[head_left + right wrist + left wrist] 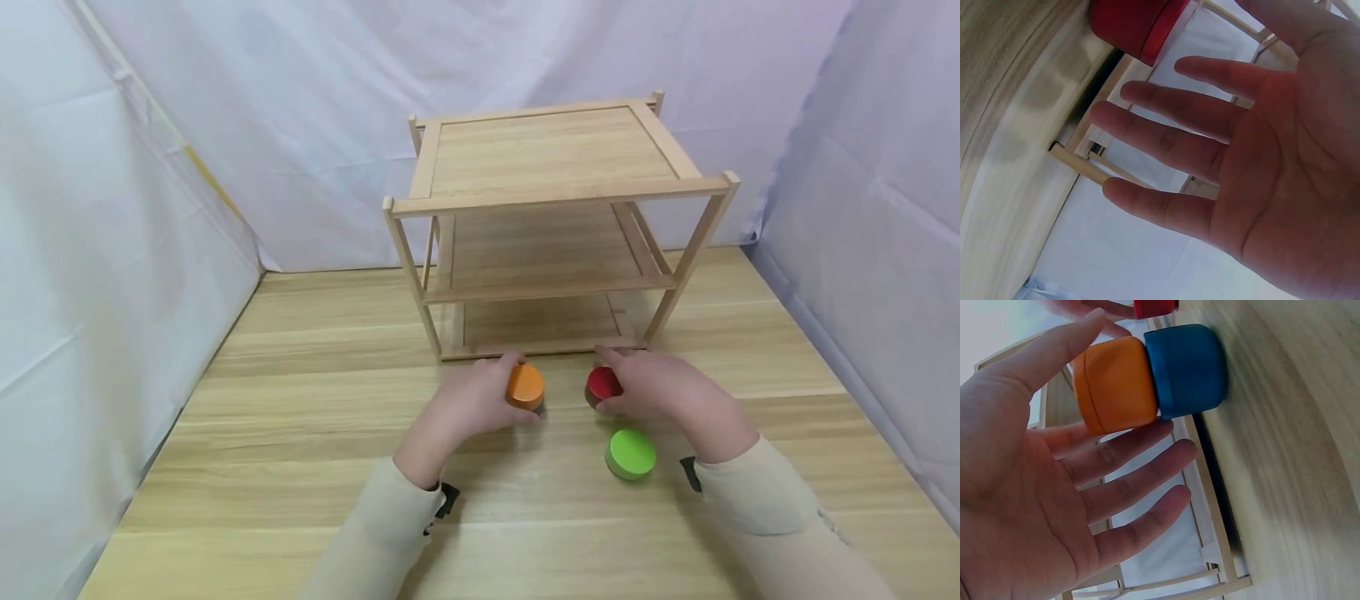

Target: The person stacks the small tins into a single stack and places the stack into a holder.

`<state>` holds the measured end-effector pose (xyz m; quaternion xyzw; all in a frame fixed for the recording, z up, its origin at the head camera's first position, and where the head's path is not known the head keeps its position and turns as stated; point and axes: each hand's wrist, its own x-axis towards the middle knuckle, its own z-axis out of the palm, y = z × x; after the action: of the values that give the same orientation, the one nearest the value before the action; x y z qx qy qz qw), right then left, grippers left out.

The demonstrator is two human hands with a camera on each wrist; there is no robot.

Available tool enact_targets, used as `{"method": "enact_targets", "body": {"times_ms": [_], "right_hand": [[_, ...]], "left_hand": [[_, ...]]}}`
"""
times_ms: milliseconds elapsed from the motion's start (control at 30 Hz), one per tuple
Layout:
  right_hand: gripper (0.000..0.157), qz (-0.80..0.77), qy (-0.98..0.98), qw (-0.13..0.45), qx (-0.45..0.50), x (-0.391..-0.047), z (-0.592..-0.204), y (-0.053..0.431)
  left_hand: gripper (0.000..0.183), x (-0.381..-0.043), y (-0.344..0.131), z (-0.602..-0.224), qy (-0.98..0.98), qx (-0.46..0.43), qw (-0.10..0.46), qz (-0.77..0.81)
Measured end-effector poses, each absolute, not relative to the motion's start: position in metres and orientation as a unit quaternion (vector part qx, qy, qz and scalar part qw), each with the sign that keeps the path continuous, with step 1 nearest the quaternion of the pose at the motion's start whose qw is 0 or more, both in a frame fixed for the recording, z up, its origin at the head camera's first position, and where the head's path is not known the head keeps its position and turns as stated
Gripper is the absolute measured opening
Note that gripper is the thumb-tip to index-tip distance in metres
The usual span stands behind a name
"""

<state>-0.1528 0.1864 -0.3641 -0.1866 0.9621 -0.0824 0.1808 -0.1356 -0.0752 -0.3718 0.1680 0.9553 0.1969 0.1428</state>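
In the left wrist view, an orange round-edged container (1116, 384) sits on top of a blue one (1188, 372), stacked on the table. My left hand (480, 396) has its thumb and fingers on either side of the orange container. A red container (602, 387) stands to its right, in front of the shelf. Around the red container, my right hand (652, 383) spreads its thumb and fingers; the right wrist view shows those fingers mostly straight, with the index fingertip close to it. Nearer to me lies a green-topped container (630, 454).
A wooden shelf rack (555, 196) with three levels stands behind the containers, its front edge just beyond my fingers. White curtains (315, 100) hang at the back and sides. The wooden table (285, 417) extends left and right of my arms.
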Motion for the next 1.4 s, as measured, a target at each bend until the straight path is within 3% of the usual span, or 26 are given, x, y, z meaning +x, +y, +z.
{"method": "enact_targets", "body": {"times_ms": [567,1000,1400], "right_hand": [[0.072,-0.053,0.960,0.166,-0.220,-0.160,-0.375,0.182],[0.044,-0.040,0.958,0.134,-0.251,-0.159,-0.380,0.184],[0.062,-0.051,0.963,0.114,-0.238,-0.158,-0.376,0.182]], "left_hand": [[0.077,-0.143,-0.074,-0.379,0.958,0.180,0.162,0.151],[0.077,-0.143,-0.076,-0.386,0.953,0.182,0.175,0.168],[0.079,-0.145,-0.077,-0.385,0.951,0.182,0.176,0.176]]}}
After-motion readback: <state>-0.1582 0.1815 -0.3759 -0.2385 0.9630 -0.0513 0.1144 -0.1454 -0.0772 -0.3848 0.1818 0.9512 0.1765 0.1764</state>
